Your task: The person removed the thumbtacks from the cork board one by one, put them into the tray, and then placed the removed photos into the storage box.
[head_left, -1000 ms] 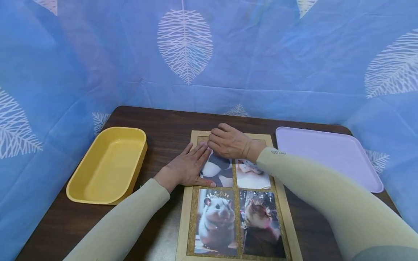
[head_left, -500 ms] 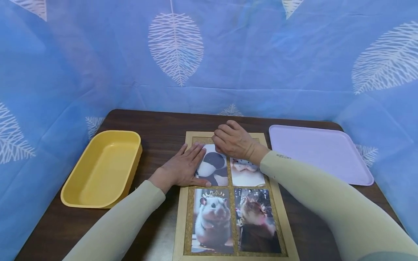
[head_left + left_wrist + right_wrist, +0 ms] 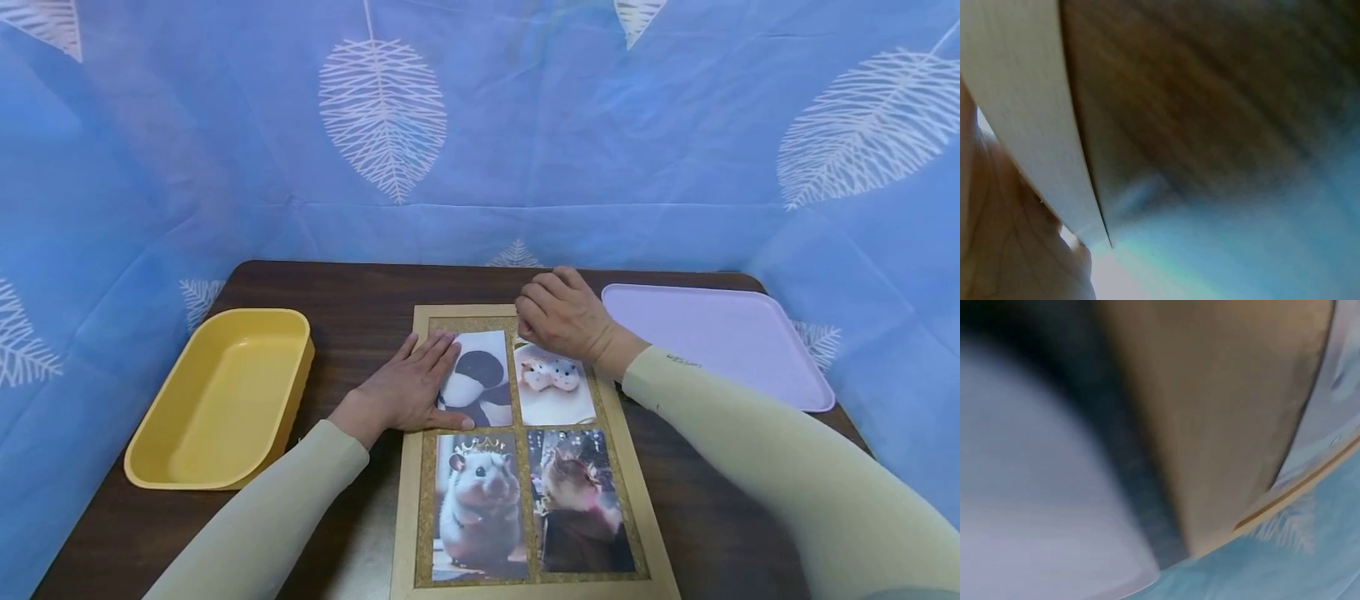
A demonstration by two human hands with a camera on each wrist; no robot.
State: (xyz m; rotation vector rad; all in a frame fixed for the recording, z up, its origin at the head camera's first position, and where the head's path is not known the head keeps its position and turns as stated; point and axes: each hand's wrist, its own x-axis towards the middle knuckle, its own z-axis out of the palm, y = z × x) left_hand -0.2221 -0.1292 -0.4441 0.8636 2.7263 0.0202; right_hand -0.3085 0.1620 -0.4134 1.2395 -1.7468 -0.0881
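Note:
A cork board (image 3: pixel 523 500) in a pale wooden frame (image 3: pixel 424 367) lies on the dark table, carrying several animal photos. My left hand (image 3: pixel 405 387) rests flat with spread fingers across the frame's left edge, its fingertips on the upper left photo (image 3: pixel 480 379). Over the upper right photo (image 3: pixel 553 383), which shows two small pink-and-white faces, my right hand (image 3: pixel 566 317) is raised with curled fingers. Its fingertips are hidden, so whether it pinches something small cannot be told. Below lie a crowned hamster photo (image 3: pixel 482 508) and a darker animal photo (image 3: pixel 577 500).
To the left stands a yellow bin (image 3: pixel 217 400). A lilac tray (image 3: pixel 712 333) lies at the right, close beyond the frame; the right wrist view shows the same tray (image 3: pixel 1041 487) beside the frame. A blue leaf-patterned cloth (image 3: pixel 525 125) hangs behind the table (image 3: pixel 337 287).
My right hand has moved right, from the upper left photo's top to above the upper right photo, uncovering more of both. The left hand stays on the frame. The head view has shifted slightly.

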